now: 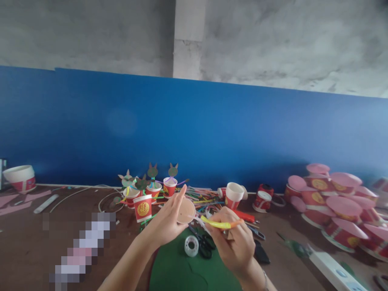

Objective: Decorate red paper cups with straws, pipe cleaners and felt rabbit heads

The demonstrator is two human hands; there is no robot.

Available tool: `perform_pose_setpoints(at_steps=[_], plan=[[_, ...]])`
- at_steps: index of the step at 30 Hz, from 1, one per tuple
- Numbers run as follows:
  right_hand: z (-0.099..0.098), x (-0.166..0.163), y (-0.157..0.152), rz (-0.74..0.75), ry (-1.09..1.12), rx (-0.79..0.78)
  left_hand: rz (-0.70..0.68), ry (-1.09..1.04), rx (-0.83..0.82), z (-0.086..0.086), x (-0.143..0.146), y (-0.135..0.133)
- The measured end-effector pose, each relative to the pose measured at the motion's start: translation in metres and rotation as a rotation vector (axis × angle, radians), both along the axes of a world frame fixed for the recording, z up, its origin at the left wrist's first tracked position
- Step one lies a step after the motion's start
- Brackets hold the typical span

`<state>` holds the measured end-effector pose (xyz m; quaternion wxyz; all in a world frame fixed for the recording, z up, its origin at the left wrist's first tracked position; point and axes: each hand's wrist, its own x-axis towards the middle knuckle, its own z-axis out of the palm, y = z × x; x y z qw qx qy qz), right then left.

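Note:
My left hand (168, 220) holds a small paper cup (185, 211) up above the table, its pale round bottom turned toward me. My right hand (235, 238) grips a yellow and orange straw (220, 223) whose tip meets the cup's bottom. Below the hands lie a green sheet (176, 268), a roll of clear tape (191, 245) and black scissors (204, 244).
Red paper cups with paper bunny heads on straws (153, 186) stand behind, beside loose coloured straws (201, 198). Several pink-lidded red cups (333, 202) pile at the right. A white bowl (20, 178) sits far left, a blue wall (194, 129) behind.

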<state>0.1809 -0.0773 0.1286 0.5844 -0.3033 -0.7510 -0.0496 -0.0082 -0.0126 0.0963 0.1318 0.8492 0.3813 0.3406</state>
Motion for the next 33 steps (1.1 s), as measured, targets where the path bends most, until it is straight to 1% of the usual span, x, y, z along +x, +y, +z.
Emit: perform_pose_setpoints(at_steps=[6,12,23,29,33], plan=[[0.0030,-0.0018,-0.0035,0.024,-0.044,-0.020,0.035,-0.016,-0.007,-0.0010,-0.0003,0.0023],[0.0046,-0.0032,-0.0039,0.032,-0.045,-0.040,0.039,-0.023,-0.012,-0.0017,-0.0019,0.0036],[0.0052,-0.0017,-0.0031,0.006,-0.016,0.048,0.015,-0.030,0.025,-0.0013,-0.0016,0.0035],[0.0028,-0.0020,-0.0019,-0.002,-0.027,0.021,-0.005,-0.036,0.041,-0.0012,-0.0011,0.0023],[0.0013,-0.0018,-0.0006,0.013,-0.014,0.041,-0.011,-0.046,0.034,0.0000,-0.0008,0.0009]])
